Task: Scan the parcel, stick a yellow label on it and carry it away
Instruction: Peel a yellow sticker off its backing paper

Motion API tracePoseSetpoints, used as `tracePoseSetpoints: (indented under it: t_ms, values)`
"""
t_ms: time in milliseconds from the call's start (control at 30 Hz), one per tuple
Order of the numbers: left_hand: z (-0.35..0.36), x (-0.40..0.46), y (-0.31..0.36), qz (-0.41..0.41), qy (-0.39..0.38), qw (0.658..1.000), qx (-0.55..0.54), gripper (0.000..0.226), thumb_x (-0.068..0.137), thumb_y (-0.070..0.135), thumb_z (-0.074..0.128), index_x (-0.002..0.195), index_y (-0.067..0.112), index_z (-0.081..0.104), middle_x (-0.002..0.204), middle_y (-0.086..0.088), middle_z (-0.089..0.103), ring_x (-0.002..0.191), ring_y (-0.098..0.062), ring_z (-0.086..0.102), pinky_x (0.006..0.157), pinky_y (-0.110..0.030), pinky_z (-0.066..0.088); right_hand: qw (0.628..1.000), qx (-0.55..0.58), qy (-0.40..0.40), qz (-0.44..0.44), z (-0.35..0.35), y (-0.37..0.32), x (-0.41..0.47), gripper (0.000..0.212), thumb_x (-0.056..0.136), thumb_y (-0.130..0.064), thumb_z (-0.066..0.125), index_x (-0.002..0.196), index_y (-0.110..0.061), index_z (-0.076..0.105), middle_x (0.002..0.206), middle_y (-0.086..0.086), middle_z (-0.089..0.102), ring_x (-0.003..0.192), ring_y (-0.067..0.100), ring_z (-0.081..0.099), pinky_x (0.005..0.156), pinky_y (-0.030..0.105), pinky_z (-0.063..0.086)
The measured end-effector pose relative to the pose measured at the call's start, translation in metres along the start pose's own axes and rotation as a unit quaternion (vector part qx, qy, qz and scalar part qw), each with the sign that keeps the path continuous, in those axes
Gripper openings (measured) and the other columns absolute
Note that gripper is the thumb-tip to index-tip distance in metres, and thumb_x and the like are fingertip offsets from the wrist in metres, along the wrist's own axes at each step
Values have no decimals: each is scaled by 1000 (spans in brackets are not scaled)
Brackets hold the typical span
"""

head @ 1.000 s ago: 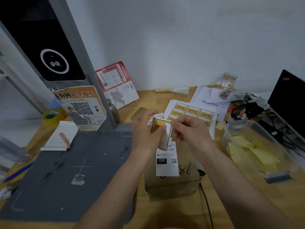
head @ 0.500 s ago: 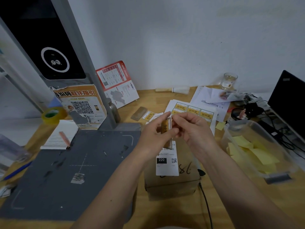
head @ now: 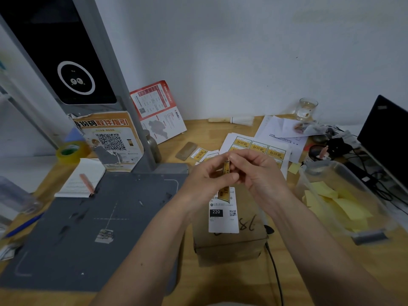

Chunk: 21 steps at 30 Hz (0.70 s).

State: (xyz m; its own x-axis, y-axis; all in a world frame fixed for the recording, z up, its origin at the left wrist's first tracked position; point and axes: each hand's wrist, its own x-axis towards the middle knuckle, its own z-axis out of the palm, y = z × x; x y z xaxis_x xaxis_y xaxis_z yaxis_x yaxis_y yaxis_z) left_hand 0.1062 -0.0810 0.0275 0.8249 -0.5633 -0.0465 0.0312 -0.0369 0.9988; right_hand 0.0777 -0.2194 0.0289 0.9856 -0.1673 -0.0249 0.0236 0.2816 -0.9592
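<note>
Right above the parcel, a yellow label is being pinched between both hands, seen pretty much edge-on so the print on it can't really be read. The left hand is closed on the label's lower middle with thumb and fingertips, and the right hand is gripped on its top edge, fingers curled in tight. Whether the backing is on or off can't be told from this angle.

The parcel itself is a small brown cardboard box sat on the wooden desk, just right of the grey scanning mat. A white shipping label with "220" and a QR code is stuck on its top face, and some handwritten digits are scrawled beside that. A black cable is run along the desk by the box's right side.

Behind the hands, a sheet of yellow labels is laid flat, with a loose one near it. A clear plastic tub with yellow sticky papers inside is parked on the right, and a black laptop is seen at the far right edge. On the left, the scanner stand is propped up over the mat, with a notepad and a roll of tape nearby. A glass is sat back by the wall.
</note>
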Motion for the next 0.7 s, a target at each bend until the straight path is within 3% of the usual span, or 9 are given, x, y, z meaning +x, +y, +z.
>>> tracePoseSetpoints:
  t_ms: [100, 300, 400, 567, 700]
  values:
    - [-2, 0, -1, -6, -15, 1000, -18, 44, 87, 7, 63, 129, 19, 58, 108, -3, 68, 94, -10, 66, 97, -33, 50, 1000, 11, -5, 5, 0, -1, -1, 8, 83, -10, 63, 86, -4, 68, 60, 1, 57, 56, 12, 54, 57, 29, 45]
    - [-3, 1, 0, -2, -24, 999, -29, 43, 86, 8, 64, 127, 21, 60, 103, -4, 70, 98, -19, 67, 101, -41, 48, 1000, -7, -12, 12, 1, -5, -3, 33, 66, -23, 72, 90, -1, 68, 59, 2, 61, 56, 16, 55, 56, 30, 46]
    - [-4, 2, 0, -6, -32, 999, -44, 46, 81, 16, 65, 126, 19, 60, 94, 0, 69, 93, -17, 65, 99, -42, 47, 1000, 23, -9, 12, 2, -7, -1, 25, 67, -19, 70, 85, -2, 68, 57, 2, 61, 54, 16, 54, 56, 32, 44]
    - [-7, 2, 0, -13, -61, 996, -65, 44, 82, 18, 65, 123, 5, 56, 90, 4, 65, 93, -17, 62, 95, -40, 47, 998, 57, -11, 13, 4, -8, 0, 5, 66, -16, 69, 65, -12, 71, 53, 1, 61, 49, 12, 54, 46, 22, 42]
    - [-8, 1, 2, -11, -68, 995, -74, 40, 83, 17, 63, 123, 10, 60, 92, 2, 65, 93, -16, 61, 95, -38, 46, 998, 54, -6, 16, 5, -9, 2, 12, 78, -13, 65, 77, -2, 68, 53, 3, 60, 47, 12, 52, 43, 20, 40]
